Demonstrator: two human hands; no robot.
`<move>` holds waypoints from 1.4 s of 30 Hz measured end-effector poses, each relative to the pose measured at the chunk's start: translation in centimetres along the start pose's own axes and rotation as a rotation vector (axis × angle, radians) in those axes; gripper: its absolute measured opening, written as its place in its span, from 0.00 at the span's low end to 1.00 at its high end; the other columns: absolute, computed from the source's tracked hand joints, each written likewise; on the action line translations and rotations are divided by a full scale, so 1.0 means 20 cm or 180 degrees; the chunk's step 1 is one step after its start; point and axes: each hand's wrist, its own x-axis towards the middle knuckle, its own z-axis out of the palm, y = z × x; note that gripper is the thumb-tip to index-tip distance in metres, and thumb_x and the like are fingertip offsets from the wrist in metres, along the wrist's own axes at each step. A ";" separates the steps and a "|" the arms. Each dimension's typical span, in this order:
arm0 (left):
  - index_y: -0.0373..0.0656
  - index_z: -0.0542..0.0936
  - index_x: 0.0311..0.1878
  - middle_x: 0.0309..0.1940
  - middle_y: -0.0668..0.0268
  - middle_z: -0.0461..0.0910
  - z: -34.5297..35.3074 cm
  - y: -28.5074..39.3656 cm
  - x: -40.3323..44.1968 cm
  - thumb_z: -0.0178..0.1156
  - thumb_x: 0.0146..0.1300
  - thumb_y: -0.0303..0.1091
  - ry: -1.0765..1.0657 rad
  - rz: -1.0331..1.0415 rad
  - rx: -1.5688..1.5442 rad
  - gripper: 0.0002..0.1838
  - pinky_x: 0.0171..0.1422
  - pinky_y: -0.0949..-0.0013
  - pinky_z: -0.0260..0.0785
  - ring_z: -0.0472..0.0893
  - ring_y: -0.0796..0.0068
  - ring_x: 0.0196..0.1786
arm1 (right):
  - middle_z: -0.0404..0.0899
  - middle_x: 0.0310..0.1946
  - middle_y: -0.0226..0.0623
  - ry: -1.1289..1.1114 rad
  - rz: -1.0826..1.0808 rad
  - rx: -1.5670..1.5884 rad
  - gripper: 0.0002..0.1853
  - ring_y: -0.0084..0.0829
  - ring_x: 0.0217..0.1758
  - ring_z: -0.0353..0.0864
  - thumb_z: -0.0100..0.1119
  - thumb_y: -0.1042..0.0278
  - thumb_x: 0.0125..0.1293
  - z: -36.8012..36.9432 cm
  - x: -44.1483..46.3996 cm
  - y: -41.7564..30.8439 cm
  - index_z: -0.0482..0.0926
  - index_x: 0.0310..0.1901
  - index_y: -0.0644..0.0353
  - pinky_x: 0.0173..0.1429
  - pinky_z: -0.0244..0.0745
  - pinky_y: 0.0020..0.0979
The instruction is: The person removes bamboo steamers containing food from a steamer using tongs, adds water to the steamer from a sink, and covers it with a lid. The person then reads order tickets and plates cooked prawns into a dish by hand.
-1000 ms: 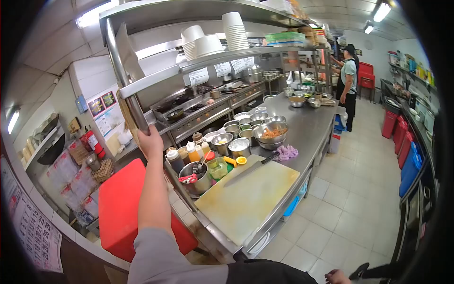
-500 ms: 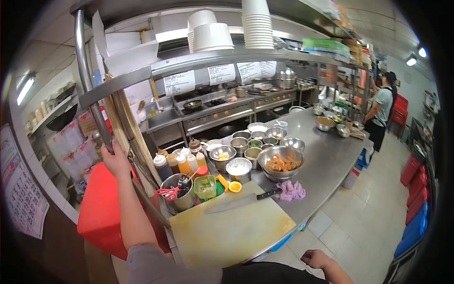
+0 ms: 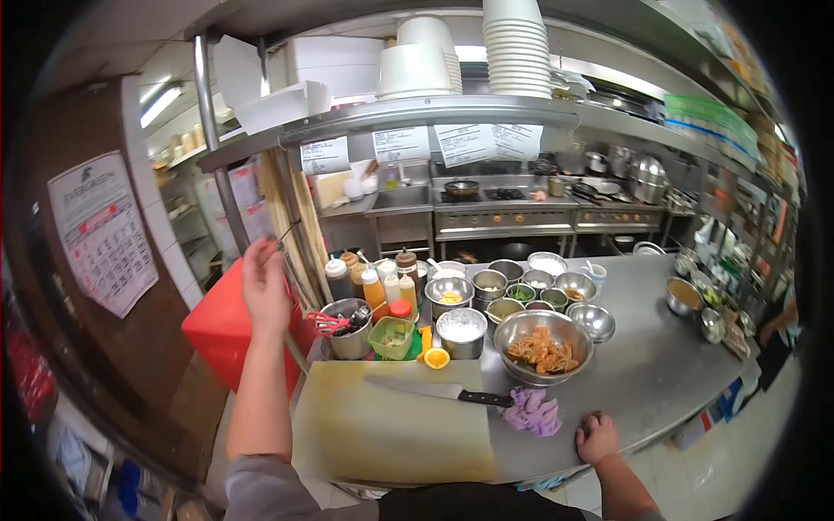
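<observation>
My left hand is raised in front of the steel shelf post, fingers loosely extended and not wrapped round it. My right hand rests on the steel counter with its fingers curled under and nothing visible in them. Just left of it lies a crumpled purple cloth. A knife lies on the white cutting board, its black handle reaching the cloth. Behind the cloth stands a steel bowl of reddish-orange food. A cut orange half sits at the board's far edge.
Squeeze bottles, a steel pot with red-handled scissors, a green tub and several ingredient bowls line the back. A shelf with hanging order slips runs overhead. A red bin stands left; a co-worker's arm shows far right.
My left hand has let go of the post and its fingers have straightened. My right hand has come up from beside the counter onto its top. The view has turned left.
</observation>
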 end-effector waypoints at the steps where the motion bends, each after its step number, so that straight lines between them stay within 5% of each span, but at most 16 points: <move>1: 0.36 0.68 0.66 0.54 0.60 0.77 0.11 0.11 -0.06 0.54 0.72 0.31 -0.0070 -0.0291 -0.0079 0.21 0.54 0.73 0.71 0.77 0.75 0.54 | 0.74 0.50 0.49 0.0128 -0.0202 0.0032 0.18 0.51 0.56 0.73 0.64 0.64 0.54 0.00 0.02 0.06 0.79 0.48 0.56 0.60 0.69 0.48; 3: 0.40 0.68 0.68 0.60 0.61 0.75 0.29 0.22 -0.10 0.56 0.71 0.46 -0.0355 -0.0630 0.0070 0.28 0.56 0.68 0.69 0.77 0.71 0.59 | 0.72 0.52 0.48 0.0083 -0.0341 0.0292 0.19 0.50 0.58 0.70 0.64 0.66 0.53 0.03 0.07 0.24 0.77 0.48 0.56 0.62 0.65 0.49; 9: 0.38 0.50 0.77 0.73 0.50 0.61 0.83 0.34 0.03 0.49 0.70 0.57 -0.0556 -0.1767 -0.0947 0.42 0.71 0.50 0.60 0.66 0.54 0.72 | 0.73 0.49 0.48 0.0102 -0.0426 0.0594 0.15 0.51 0.56 0.71 0.63 0.69 0.53 0.01 0.15 0.43 0.77 0.44 0.58 0.60 0.65 0.49; 18: 0.36 0.49 0.76 0.72 0.49 0.61 0.97 0.37 0.18 0.45 0.72 0.55 -0.0258 -0.1891 -0.1769 0.40 0.71 0.49 0.60 0.68 0.54 0.70 | 0.73 0.47 0.47 0.0199 -0.0420 0.0604 0.13 0.49 0.55 0.71 0.61 0.68 0.53 0.01 0.15 0.44 0.78 0.42 0.58 0.59 0.65 0.49; 24: 0.38 0.66 0.63 0.60 0.55 0.74 0.95 0.34 0.21 0.45 0.72 0.55 -0.0080 -0.1925 -0.1567 0.30 0.58 0.58 0.69 0.75 0.61 0.61 | 0.73 0.47 0.47 0.0263 -0.0437 0.0562 0.13 0.50 0.54 0.71 0.62 0.68 0.52 0.03 0.14 0.43 0.78 0.41 0.58 0.58 0.65 0.49; 27: 0.42 0.72 0.51 0.45 0.63 0.80 0.97 0.33 0.25 0.50 0.71 0.53 -0.0021 -0.1916 -0.1311 0.22 0.43 0.67 0.71 0.80 0.70 0.44 | 0.73 0.47 0.47 0.0278 -0.0442 0.0583 0.14 0.50 0.54 0.71 0.61 0.68 0.52 0.03 0.14 0.42 0.78 0.42 0.57 0.59 0.65 0.49; 34: 0.44 0.75 0.38 0.26 0.72 0.74 1.00 0.39 0.27 0.59 0.70 0.39 0.0030 -0.1813 -0.1562 0.09 0.28 0.76 0.65 0.74 0.81 0.26 | 0.73 0.47 0.47 0.0326 -0.0481 0.0557 0.14 0.50 0.54 0.71 0.61 0.68 0.52 0.04 0.14 0.44 0.77 0.42 0.56 0.58 0.65 0.49; 37: 0.45 0.75 0.37 0.27 0.72 0.74 0.93 0.29 0.19 0.59 0.70 0.39 -0.0431 -0.1932 -0.2469 0.09 0.28 0.75 0.66 0.74 0.81 0.26 | 0.73 0.46 0.46 0.0341 -0.0445 0.0560 0.14 0.50 0.53 0.72 0.61 0.69 0.52 0.02 0.14 0.41 0.77 0.42 0.57 0.57 0.66 0.49; 42: 0.45 0.75 0.40 0.27 0.71 0.74 1.12 0.28 0.03 0.60 0.69 0.39 -0.0455 -0.1790 -0.1687 0.09 0.26 0.76 0.62 0.73 0.80 0.26 | 0.73 0.47 0.46 0.0184 -0.0333 0.0585 0.15 0.50 0.55 0.71 0.62 0.67 0.51 0.03 0.14 0.43 0.78 0.43 0.56 0.60 0.65 0.48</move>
